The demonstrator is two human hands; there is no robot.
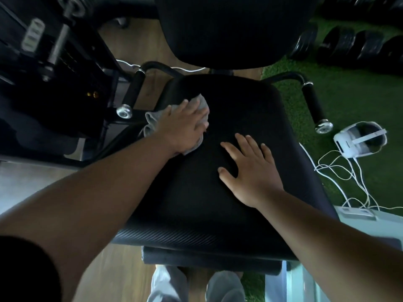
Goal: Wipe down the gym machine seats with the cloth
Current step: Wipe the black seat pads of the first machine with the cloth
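I see my left hand [185, 125] pressing flat on the grey cloth [152, 123] at the seat's [218, 192] far-left edge beside the left handle [132, 94], bare black pad between, then my right hand [250, 168] spread flat, holding nothing, mid-seat.

A white headset-like device [361, 139] is seen on the green turf [349, 88], with thin white cables [340, 171] tangled beside it — they are led down to a flat white box [357, 212]. Black weight plates [349, 43] are lined up further back on the turf. A wooden floor [122, 277] is visible below, and a dark weight stack [43, 51] is placed opposite — partly blurred.
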